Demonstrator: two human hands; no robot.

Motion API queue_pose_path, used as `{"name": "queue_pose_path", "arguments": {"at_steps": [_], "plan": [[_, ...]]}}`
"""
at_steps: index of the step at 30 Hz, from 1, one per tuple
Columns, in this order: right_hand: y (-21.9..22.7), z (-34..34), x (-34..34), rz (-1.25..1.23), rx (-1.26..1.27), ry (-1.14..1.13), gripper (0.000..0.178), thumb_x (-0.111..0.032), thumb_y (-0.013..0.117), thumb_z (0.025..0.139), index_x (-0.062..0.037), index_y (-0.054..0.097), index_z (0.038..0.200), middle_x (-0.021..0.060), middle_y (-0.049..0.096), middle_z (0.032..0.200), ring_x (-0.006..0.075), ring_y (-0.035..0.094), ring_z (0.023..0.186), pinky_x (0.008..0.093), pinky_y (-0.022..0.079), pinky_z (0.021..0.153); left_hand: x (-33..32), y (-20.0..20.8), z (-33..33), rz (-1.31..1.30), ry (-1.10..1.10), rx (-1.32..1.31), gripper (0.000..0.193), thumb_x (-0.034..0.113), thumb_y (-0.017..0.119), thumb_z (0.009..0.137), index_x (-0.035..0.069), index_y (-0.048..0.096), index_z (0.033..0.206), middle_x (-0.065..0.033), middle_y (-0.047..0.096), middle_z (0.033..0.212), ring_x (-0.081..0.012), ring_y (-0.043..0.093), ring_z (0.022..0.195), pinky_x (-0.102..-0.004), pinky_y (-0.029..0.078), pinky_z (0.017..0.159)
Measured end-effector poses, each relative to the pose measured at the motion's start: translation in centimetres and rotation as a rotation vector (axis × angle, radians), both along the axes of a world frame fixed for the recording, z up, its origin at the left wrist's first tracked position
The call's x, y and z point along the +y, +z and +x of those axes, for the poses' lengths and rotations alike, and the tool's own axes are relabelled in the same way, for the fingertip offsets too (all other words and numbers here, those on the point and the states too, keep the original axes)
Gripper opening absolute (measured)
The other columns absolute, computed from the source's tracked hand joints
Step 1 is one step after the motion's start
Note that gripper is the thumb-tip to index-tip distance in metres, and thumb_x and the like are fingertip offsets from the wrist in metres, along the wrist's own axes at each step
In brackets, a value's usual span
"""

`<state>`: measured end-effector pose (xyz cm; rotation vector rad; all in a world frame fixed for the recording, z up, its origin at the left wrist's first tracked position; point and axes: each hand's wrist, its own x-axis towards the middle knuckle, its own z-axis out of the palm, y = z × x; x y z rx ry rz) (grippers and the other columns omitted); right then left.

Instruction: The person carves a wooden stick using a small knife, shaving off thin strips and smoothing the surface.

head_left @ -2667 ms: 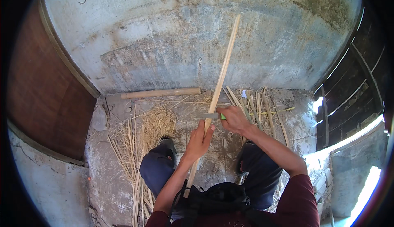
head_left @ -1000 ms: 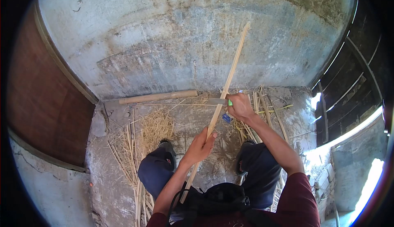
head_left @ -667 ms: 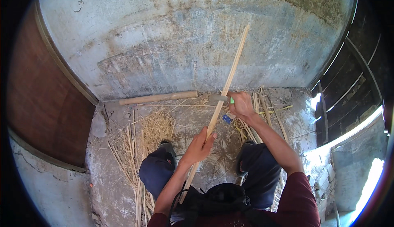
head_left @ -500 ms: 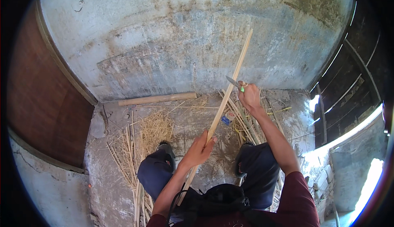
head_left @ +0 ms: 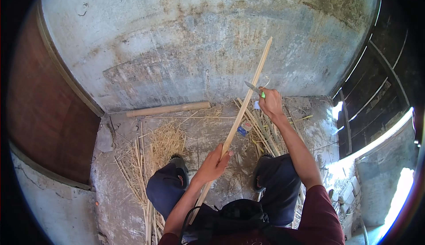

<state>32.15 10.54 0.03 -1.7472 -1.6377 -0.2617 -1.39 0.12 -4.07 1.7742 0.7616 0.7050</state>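
Note:
A long, pale bamboo strip [head_left: 241, 112] slants from beside my lap up toward the wall. My left hand [head_left: 213, 164] is wrapped round its lower half. In my right hand [head_left: 271, 101] is a knife [head_left: 254, 87] with a bright green bit on its handle. The blade lies across the strip's upper part, pointing left. A thin curled shaving [head_left: 266, 82] stands up by the blade, above my right fist.
A heap of shavings [head_left: 167, 141] and long strips [head_left: 141, 169] lie by my left foot. More strips [head_left: 265, 134] and a blue wrapper [head_left: 241, 131] are near my right foot. A bamboo pole [head_left: 168, 108] rests along the wall's base [head_left: 186, 68]. A brown door [head_left: 48, 99] stands left.
A thin curl of shaving now shows above my right hand. The strip's tip sits slightly lower in view. Both hands keep their grip, nearly in the same places.

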Motion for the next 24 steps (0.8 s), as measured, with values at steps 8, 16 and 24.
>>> {"name": "queue_pose_path", "arguments": {"at_steps": [8, 16, 24], "plan": [[-0.2, 0.3, 0.7, -0.012, -0.021, -0.061, 0.038, -0.006, 0.062, 0.081, -0.008, 0.082, 0.113, 0.0303, 0.073, 0.086, 0.0502, 0.073, 0.083, 0.0585, 0.059, 0.081, -0.5, 0.3, -0.5, 0.048, 0.028, 0.006, 0.026, 0.025, 0.058, 0.115, 0.003, 0.049, 0.104, -0.0029, 0.055, 0.068, -0.012, 0.055, 0.054, -0.033, 0.044, 0.051], [-0.5, 0.6, 2.2, 0.034, -0.013, -0.081, 0.036, -0.007, 0.062, 0.082, -0.0091, 0.082, 0.112, 0.0291, 0.073, 0.084, 0.0501, 0.073, 0.083, 0.0586, 0.059, 0.08, -0.5, -0.5, -1.4, 0.03, 0.034, 0.017, 0.025, 0.024, 0.058, 0.115, 0.003, 0.049, 0.106, -0.0033, 0.057, 0.068, -0.0129, 0.056, 0.054, -0.0333, 0.044, 0.051], [-0.5, 0.7, 3.3, -0.011, 0.0, -0.142, 0.035, -0.009, 0.063, 0.085, -0.0105, 0.083, 0.113, 0.0285, 0.075, 0.089, 0.0493, 0.073, 0.087, 0.0577, 0.059, 0.082, -1.1, -0.5, -2.7, 0.003, 0.052, 0.081, 0.029, 0.023, 0.06, 0.113, -0.004, 0.049, 0.116, -0.0166, 0.056, 0.067, -0.0254, 0.055, 0.056, -0.0446, 0.041, 0.056]]}}
